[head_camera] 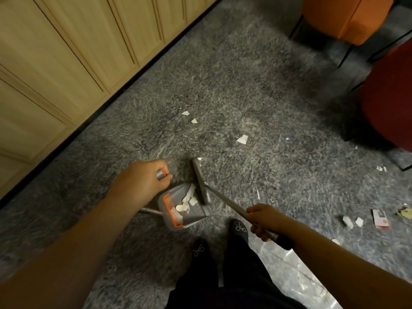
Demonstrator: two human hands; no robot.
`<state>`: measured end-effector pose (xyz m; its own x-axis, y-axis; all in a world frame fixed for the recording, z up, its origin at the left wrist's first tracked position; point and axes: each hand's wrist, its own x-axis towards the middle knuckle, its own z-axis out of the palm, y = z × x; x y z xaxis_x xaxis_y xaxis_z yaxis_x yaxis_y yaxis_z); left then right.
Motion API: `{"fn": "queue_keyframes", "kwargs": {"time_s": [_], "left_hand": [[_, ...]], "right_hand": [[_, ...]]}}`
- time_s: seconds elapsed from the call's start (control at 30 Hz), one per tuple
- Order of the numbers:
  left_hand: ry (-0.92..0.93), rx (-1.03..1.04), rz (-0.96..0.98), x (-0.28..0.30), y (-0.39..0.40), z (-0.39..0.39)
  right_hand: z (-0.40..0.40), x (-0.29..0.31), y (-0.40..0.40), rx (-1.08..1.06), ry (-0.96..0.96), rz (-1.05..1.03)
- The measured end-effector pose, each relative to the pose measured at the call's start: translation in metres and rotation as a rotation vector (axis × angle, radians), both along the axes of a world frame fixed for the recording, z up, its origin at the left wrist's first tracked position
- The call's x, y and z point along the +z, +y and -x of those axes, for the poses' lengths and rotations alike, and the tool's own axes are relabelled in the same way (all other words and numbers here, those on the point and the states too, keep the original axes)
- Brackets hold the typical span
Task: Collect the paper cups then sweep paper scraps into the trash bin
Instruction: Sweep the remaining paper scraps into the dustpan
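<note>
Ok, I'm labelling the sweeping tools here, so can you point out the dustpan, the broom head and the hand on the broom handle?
dustpan point(196, 216), head view, bare grey tray floor near its lip.
broom head point(201, 180), head view, middle of the grey bar.
right hand point(265, 217), head view, back of the hand gripping the handle.

Shaggy, matt grey rug point(234, 90); glossy stone floor point(312, 275) at its near right edge. Pale wood cabinets point(66, 52). Grey plastic dustpan point(194, 216), white paper scraps point(242, 139), shiny metal broom handle point(225, 200).

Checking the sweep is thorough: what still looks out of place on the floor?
Paper scraps still lie scattered on the grey carpet beyond the broom, and a small printed card lies at the right. Only some scraps sit in the dustpan.
</note>
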<state>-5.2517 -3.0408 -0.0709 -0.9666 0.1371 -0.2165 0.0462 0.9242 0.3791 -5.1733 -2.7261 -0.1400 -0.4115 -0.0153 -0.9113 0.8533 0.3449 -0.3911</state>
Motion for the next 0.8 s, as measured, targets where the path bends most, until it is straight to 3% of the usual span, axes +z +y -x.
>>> {"fn": "queue_keyframes", "kwargs": {"time_s": [0.3,0.53,0.8], "left_hand": [[0.043,0.271,-0.071,0.0,-0.048,0.004],[0.027,0.242,-0.086,0.004,-0.041,0.045],[-0.026,0.186,-0.024,0.001,-0.015,0.126]], "right_hand": [[0.047,0.019,-0.007,-0.039,0.109,-0.095],[0.118,0.013,0.005,-0.011,0.166,-0.098],[0.208,-0.019,0.007,0.425,0.174,-0.268]]}}
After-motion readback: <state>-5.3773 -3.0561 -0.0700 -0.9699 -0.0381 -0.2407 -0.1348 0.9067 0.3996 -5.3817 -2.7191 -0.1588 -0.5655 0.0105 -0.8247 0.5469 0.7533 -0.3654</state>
